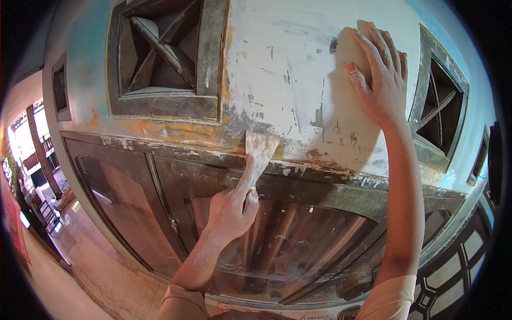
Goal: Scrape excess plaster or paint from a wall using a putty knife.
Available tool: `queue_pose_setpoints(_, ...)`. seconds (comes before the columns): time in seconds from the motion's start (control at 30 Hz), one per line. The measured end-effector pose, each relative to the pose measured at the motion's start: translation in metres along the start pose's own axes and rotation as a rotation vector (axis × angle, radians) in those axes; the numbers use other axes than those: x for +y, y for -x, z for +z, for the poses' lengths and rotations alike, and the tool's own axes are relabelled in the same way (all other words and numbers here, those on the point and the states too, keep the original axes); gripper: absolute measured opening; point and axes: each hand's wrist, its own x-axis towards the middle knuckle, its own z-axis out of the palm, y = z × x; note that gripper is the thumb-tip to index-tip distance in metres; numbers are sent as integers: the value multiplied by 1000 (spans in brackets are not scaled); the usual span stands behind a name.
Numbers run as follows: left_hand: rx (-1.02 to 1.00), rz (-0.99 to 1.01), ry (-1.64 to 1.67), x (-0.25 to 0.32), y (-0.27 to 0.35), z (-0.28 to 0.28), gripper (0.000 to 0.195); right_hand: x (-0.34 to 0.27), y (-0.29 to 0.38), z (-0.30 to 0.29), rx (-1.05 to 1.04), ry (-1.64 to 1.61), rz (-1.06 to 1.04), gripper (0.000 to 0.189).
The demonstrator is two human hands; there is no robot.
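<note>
In the head view, my left hand grips the handle of a putty knife, its blade pointing up. The blade's wide edge meets the lower edge of the whitish wall patch, just above the dark wooden frame of a glazed window or door. White dust coats the blade and my left forearm. My right hand lies higher up on the right, its fingers spread against the wall and holding nothing; its shadow falls to the left. Dark scuffs mark the patch, and orange-brown bare areas run along its lower border.
Wooden vents with crossed slats flank the patch, one at left and one at right. Glass panes fill the frame below my hands. A tiled floor shows at lower left, and a dark lattice grille at lower right.
</note>
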Motion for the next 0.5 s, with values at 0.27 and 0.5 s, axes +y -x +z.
queue_pose_setpoints(0.27, -41, -118, 54, 13, 25, 33, 74, 4, 7, -2, -6, -42, -61, 53)
queue_pose_setpoints(0.5, -75, -93, 28, 42, 1, 32, 79, -14, 12, -22, -128, -153, 66, 59)
